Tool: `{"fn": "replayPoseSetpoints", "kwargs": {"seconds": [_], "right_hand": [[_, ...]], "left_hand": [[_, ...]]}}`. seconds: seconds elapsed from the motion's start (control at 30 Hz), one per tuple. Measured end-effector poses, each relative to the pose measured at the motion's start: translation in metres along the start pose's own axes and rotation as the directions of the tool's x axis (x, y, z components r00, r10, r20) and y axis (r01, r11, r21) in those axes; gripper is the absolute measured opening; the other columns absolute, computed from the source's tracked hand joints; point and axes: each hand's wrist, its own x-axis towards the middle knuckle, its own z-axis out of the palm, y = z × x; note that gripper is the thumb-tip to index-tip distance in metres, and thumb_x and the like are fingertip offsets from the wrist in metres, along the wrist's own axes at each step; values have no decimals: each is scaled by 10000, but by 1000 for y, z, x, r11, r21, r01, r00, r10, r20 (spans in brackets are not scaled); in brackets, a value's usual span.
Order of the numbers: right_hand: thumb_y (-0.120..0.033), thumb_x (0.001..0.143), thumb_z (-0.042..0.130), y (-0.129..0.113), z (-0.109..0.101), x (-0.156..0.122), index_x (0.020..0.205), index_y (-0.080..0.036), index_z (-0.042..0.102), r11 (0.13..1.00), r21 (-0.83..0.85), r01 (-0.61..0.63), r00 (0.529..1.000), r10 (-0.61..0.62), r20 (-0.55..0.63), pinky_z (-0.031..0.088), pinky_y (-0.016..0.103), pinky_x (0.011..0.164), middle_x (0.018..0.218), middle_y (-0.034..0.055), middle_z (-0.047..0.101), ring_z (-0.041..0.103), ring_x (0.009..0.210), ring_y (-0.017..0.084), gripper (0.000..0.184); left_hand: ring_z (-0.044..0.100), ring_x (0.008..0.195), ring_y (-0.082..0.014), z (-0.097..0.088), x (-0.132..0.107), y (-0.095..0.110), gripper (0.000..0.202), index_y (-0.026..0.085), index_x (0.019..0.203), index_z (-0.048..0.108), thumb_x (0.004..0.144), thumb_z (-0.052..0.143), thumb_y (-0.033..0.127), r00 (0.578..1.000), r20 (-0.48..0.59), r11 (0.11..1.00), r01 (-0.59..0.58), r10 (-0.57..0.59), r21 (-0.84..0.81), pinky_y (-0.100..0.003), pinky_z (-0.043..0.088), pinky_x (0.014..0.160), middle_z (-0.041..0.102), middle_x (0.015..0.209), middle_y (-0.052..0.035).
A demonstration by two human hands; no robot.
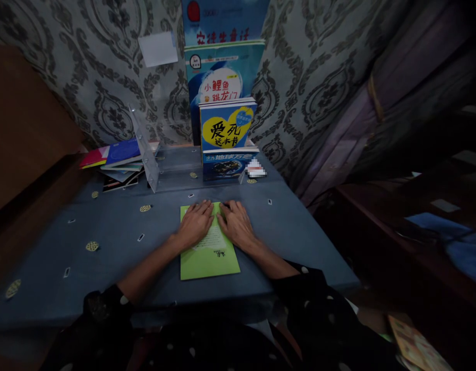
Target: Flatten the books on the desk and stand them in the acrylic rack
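Damask-patterned wall (319, 51) fills the back. Table with blue-grey cloth (292, 247) runs below it, in front of me. Purplish curtain (338, 134) hangs on the right, gathered by a tie. My black sleeves (311, 293) with white dots come in over the table's near edge. Upright picture books (224, 123) stand one before another at the back of the table, tallest behind, blue covers, one with a yellow heart, Chinese titles. Clear plastic stand (143, 149) is around the lower ones, its left side panel upright. Loose book pile (124, 152) lies left of that panel, blue cover and pink cover on top. Green book (209, 265) lies flat on the cloth, between me and the stand, pale text panel showing. My left hand (197, 221) is palm down on its far left part, flat, fingers close together. My right hand (238, 224) lies palm down over its far right corner and edge, fingers slightly spread; neither hand pinches anything. White card (158, 49) is on the wall, upper left. Small yellowish seed-pod prints (92, 246) dot the cloth.
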Motion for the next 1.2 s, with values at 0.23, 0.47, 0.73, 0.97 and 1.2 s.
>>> {"fn": "replayPoseSetpoints", "kwargs": {"seconds": [0.23,0.47,0.73,0.97,1.2], "right_hand": [[-258,984,450,3,1,1,1205,-146,659,999,19,27,1000,-26,-11,455,430,915,1129,157,632,526,1040,308,324],[-238,991,444,3,-1,1,1247,-118,651,999,47,4,1000,-5,31,439,431,947,1155,169,633,531,1083,312,351],[-214,979,480,5,2,1,1207,-110,664,1000,14,27,1000,-27,3,452,412,917,1174,160,652,547,1068,297,310],[-212,969,471,11,9,-6,1211,-128,671,996,51,76,995,-72,-69,470,432,937,1197,159,666,563,1076,303,325],[-209,955,475,14,13,-10,1225,-112,665,990,98,104,992,-96,-85,481,467,964,1239,181,657,583,1099,313,345]], "left_hand": [[460,1424,-248,-2,8,2,439,128,1424,525,1049,361,285,999,30,999,-41,42,-35,-468,366,1153,525,1502,-145],[440,1434,-255,-2,14,1,457,120,1460,482,1043,366,265,996,39,994,-77,80,-83,-468,351,1158,517,1512,-129],[407,1458,-253,1,17,0,445,145,1435,512,1036,369,280,997,40,990,-57,62,-132,-474,344,1163,528,1503,-130],[371,1482,-244,5,16,-4,446,158,1423,540,1030,365,275,993,33,982,-106,113,-156,-475,336,1174,515,1516,-109],[385,1475,-236,7,15,-7,446,152,1424,540,1037,356,280,989,19,977,-142,146,-158,-468,330,1185,522,1510,-107]]}}
